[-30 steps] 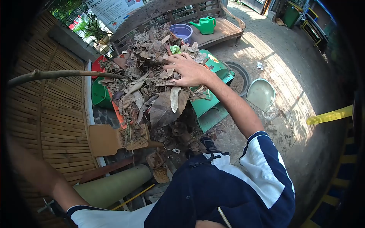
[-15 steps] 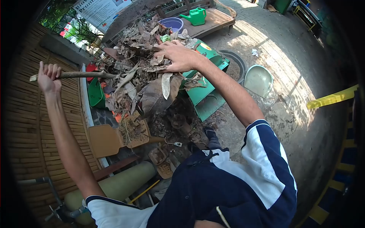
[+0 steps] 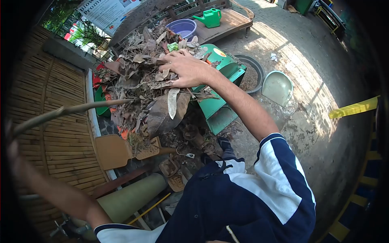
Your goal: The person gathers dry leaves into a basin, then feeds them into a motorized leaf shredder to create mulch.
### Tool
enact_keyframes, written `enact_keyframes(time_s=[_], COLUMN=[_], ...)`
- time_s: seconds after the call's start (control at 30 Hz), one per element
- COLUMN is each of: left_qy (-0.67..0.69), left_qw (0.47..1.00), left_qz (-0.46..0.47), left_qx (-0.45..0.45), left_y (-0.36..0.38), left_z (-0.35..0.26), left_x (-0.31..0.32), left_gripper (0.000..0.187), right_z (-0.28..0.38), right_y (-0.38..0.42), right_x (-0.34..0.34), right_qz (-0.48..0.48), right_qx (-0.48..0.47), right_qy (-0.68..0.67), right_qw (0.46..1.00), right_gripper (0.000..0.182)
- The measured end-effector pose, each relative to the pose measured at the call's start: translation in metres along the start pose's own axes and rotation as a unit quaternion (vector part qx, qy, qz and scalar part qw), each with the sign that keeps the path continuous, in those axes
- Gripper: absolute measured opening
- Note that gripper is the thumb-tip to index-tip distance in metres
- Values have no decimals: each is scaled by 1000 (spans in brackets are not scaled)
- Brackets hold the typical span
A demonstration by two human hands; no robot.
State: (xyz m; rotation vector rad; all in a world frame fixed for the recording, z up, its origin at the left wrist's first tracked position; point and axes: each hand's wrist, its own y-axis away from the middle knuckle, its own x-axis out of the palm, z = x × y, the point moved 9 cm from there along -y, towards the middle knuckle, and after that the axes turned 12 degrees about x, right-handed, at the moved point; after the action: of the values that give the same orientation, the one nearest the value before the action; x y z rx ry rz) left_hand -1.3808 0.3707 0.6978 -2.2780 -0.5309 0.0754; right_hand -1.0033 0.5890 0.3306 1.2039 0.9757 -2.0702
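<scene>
My left hand (image 3: 14, 148), smeared by motion at the far left edge, is closed on a long wooden stick (image 3: 73, 108). The stick's other end runs into a tall heap of dry leaves and twigs (image 3: 135, 77). On the right side of this heap lies my right hand (image 3: 187, 69), palm down, fingers spread over the leaves, its fingertips partly hidden among them. One long pale leaf (image 3: 173, 103) hangs just below that hand. Behind my right wrist is a green machine or bin (image 3: 219, 103) with a slanted chute, partly covered by the heap.
A bamboo wall (image 3: 67, 133) borders the left side. At the back, a wooden bench (image 3: 233, 20) carries a green watering can (image 3: 210, 18) and a purple basin (image 3: 182, 28). A pale dustpan (image 3: 277, 88) lies on the right floor. A rolled green mat (image 3: 133, 194) lies low left.
My left hand has pulled the stick down and left, drawing more of its length out of the heap. My right hand stays on the leaves, having shifted slightly left and down.
</scene>
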Motion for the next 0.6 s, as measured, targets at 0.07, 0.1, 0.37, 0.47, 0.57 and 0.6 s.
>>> enact_keyframes(time_s=[0.07,0.1,0.37,0.47,0.57,0.6], left_qy=[-50,-18,48,86,32,-7], left_qw=[980,985,994,994,999,1000], left_qz=[-187,-159,-70,34,12,-21], left_qx=[-39,-64,-68,-53,-4,17], left_y=[75,97,90,11,-37,-43], left_z=[113,167,164,95,2,-36], left_x=[74,77,114,82,58,61], left_gripper=[45,46,49,48,48,49], right_z=[3,4,2,3,5,6], right_y=[2,2,5,3,4,4], right_x=[4,2,4,6,2,2], right_qz=[0,0,1,8,9,8], right_qx=[-13,-18,-8,-10,-19,-25], right_qy=[8,-8,-13,-2,1,1], right_qw=[1000,1000,1000,1000,1000,1000], right_gripper=[61,59,57,58,58,58])
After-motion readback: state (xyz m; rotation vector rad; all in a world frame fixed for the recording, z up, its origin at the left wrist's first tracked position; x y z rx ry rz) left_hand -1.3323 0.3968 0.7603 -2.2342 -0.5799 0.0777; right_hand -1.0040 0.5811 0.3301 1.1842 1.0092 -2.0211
